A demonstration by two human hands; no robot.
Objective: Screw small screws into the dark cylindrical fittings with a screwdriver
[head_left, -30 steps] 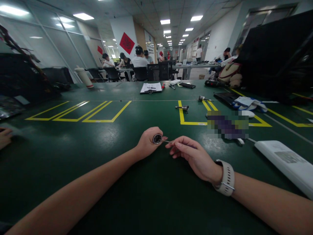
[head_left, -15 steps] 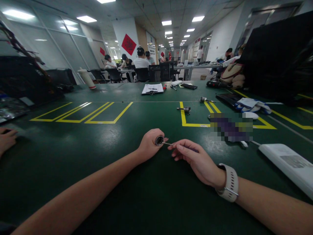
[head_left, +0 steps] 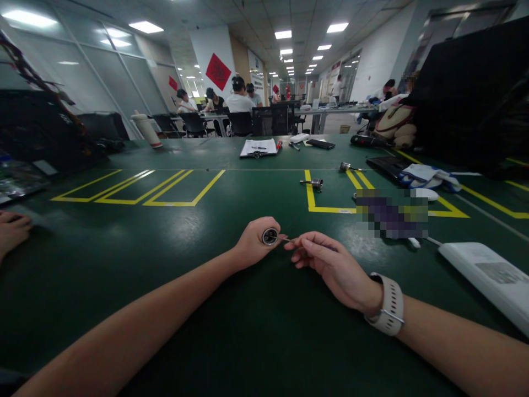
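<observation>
"What does your head view show?"
"My left hand (head_left: 253, 243), curled tight, grips a round metal part (head_left: 270, 236), hollow end facing me. My right hand (head_left: 330, 264), loosely bent, pinches a thin tool (head_left: 290, 240), its tip at that hollow."
"Beyond?"
"A second metal part (head_left: 317, 183) lies on the green table (head_left: 252, 187), across yellow tape (head_left: 326, 209)."

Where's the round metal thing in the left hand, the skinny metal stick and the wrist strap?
Round metal thing (head_left: 269, 236): head view, its open end.
Skinny metal stick (head_left: 289, 240): head view, its bare shaft.
Wrist strap (head_left: 387, 306): head view, its pale band.
</observation>
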